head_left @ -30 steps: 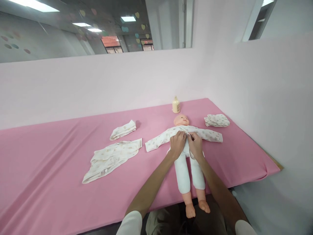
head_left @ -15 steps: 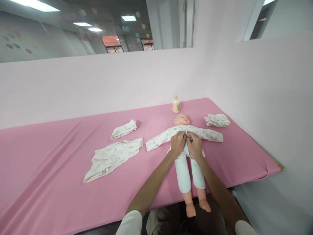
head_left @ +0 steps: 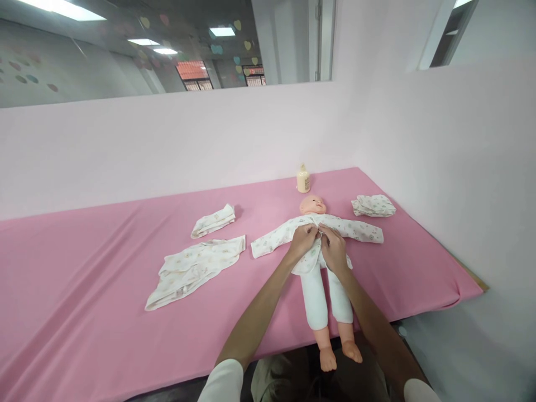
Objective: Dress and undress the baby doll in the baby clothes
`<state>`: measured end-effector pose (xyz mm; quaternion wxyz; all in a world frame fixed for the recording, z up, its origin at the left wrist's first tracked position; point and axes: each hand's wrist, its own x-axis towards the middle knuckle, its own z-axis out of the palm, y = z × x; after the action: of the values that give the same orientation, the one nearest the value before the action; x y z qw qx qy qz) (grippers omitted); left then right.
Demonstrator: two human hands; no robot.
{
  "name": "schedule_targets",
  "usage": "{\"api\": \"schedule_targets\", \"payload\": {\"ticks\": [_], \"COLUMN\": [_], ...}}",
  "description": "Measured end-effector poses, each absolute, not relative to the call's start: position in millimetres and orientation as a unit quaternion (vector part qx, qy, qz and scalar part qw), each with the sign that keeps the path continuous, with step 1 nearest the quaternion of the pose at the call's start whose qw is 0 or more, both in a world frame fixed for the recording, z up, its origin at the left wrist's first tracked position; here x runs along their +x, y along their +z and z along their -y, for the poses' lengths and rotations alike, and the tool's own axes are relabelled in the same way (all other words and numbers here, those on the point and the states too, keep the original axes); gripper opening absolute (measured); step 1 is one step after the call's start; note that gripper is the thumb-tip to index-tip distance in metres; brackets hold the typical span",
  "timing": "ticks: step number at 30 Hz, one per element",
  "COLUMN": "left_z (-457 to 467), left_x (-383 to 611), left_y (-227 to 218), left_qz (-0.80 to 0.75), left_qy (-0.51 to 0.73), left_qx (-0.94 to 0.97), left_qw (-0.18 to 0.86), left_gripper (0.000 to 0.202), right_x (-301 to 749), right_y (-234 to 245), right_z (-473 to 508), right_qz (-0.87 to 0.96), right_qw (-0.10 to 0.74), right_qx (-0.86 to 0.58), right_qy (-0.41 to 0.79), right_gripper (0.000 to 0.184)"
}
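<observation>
Spotter: Both hands crept a little up the chest since a second ago. Hem of the top now shows under the left wrist; the doll itself has not shifted.

Logger: Noted. Fingers?

Spotter: Left hand point(head_left: 304, 241) and right hand point(head_left: 334, 250) knuckle to knuckle. Fingers point(head_left: 312, 230) of both are curled, tips pinched on the front edges of the printed top point(head_left: 355, 229), where the two halves meet.

Logger: Closed on anything else?

Spotter: Only cloth, as far as I can see. What sits between the fingertips is too small to make out.

Logger: Where's the doll?

Spotter: Doll point(head_left: 313, 205) flat on its back, directly under the fingers, head just beyond them. Sleeves spread straight out to either side of the fingers. White trousers point(head_left: 316, 301) run back from the fingers toward the person, between the forearms. Bare feet point(head_left: 328, 360) hang past the near edge of the table point(head_left: 84, 290).

Logger: Further out?

Spotter: Cream bottle point(head_left: 303, 180) upright beyond the head, close to the pink wall point(head_left: 167, 145). Folded cloth point(head_left: 374, 205) right of the fingers, just past the sleeve end, not touching it. Left of the fingers, a rolled cloth point(head_left: 213, 220); nearer the person from it, a loose garment point(head_left: 192, 271) lying flat, its corner near the left sleeve cuff. All of it on the pink cover.
</observation>
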<state>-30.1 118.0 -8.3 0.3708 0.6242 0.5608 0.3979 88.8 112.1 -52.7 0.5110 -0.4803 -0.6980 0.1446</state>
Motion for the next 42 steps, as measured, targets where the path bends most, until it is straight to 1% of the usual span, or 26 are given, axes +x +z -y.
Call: {"api": "schedule_targets", "payload": {"ticks": [4, 8, 13, 16, 20, 22, 25, 27, 29, 30, 33, 35, 39, 42], "left_z": [-119.1, -118.1, -117.9, -117.6, -114.6, -112.0, -107.4, -104.6, -102.5, -101.8, -101.3, -102.3, -105.4, -107.4], "left_x": [-28.4, -23.5, -22.5, -25.0, -22.8, -17.1, -5.7, 0.4, 3.3, 3.5, 0.3, -3.3, -9.2, -11.0], "left_y": [-7.5, -7.8, -10.7, -11.2, -8.1, -6.1, -5.2, -6.3, -8.3, -9.2, -10.1, -8.6, -4.5, -4.4], "left_qz": [-0.571, -0.587, -0.573, -0.559, -0.569, -0.605, -0.675, -0.708, -0.724, -0.727, -0.725, -0.721, -0.714, -0.715], "left_qy": [0.391, 0.400, 0.423, 0.431, 0.406, 0.378, 0.310, 0.258, 0.213, 0.195, 0.158, 0.159, 0.197, 0.226], "left_qx": [0.609, 0.611, 0.620, 0.618, 0.613, 0.621, 0.641, 0.649, 0.655, 0.658, 0.670, 0.674, 0.670, 0.659], "left_qw": [0.387, 0.349, 0.329, 0.345, 0.367, 0.326, 0.192, 0.101, 0.039, 0.020, -0.006, 0.007, 0.053, 0.060], "left_gripper": [0.021, 0.016, 0.012, 0.015, 0.027, 0.031, 0.028, 0.031, 0.033, 0.031, 0.022, 0.023, 0.029, 0.030], "right_x": [88.6, 88.8, 91.1, 92.2, 92.8, 93.2, 93.8, 93.9, 93.8, 93.7, 93.4, 93.4, 93.4, 93.0], "right_y": [-49.9, -46.9, -45.1, -43.5, -43.4, -45.0, -48.0, -49.6, -50.6, -50.8, -51.1, -50.9, -50.5, -50.1], "right_z": [-109.1, -107.2, -107.0, -106.7, -108.1, -109.9, -112.6, -113.9, -114.6, -114.8, -114.9, -114.7, -113.7, -112.9], "right_qz": [0.685, 0.676, 0.637, 0.597, 0.554, 0.541, 0.520, 0.507, 0.497, 0.495, 0.497, 0.500, 0.510, 0.520], "right_qw": [0.515, 0.515, 0.527, 0.541, 0.563, 0.574, 0.587, 0.593, 0.599, 0.601, 0.605, 0.605, 0.597, 0.591], "right_qx": [-0.489, -0.495, -0.499, -0.505, -0.513, -0.509, -0.502, -0.501, -0.500, -0.498, -0.495, -0.495, -0.499, -0.507], "right_qy": [0.159, 0.184, 0.261, 0.310, 0.337, 0.346, 0.366, 0.375, 0.380, 0.381, 0.377, 0.374, 0.367, 0.352], "right_gripper": [0.036, 0.036, 0.035, 0.033, 0.029, 0.029, 0.029, 0.029, 0.029, 0.029, 0.028, 0.028, 0.029, 0.031]}}
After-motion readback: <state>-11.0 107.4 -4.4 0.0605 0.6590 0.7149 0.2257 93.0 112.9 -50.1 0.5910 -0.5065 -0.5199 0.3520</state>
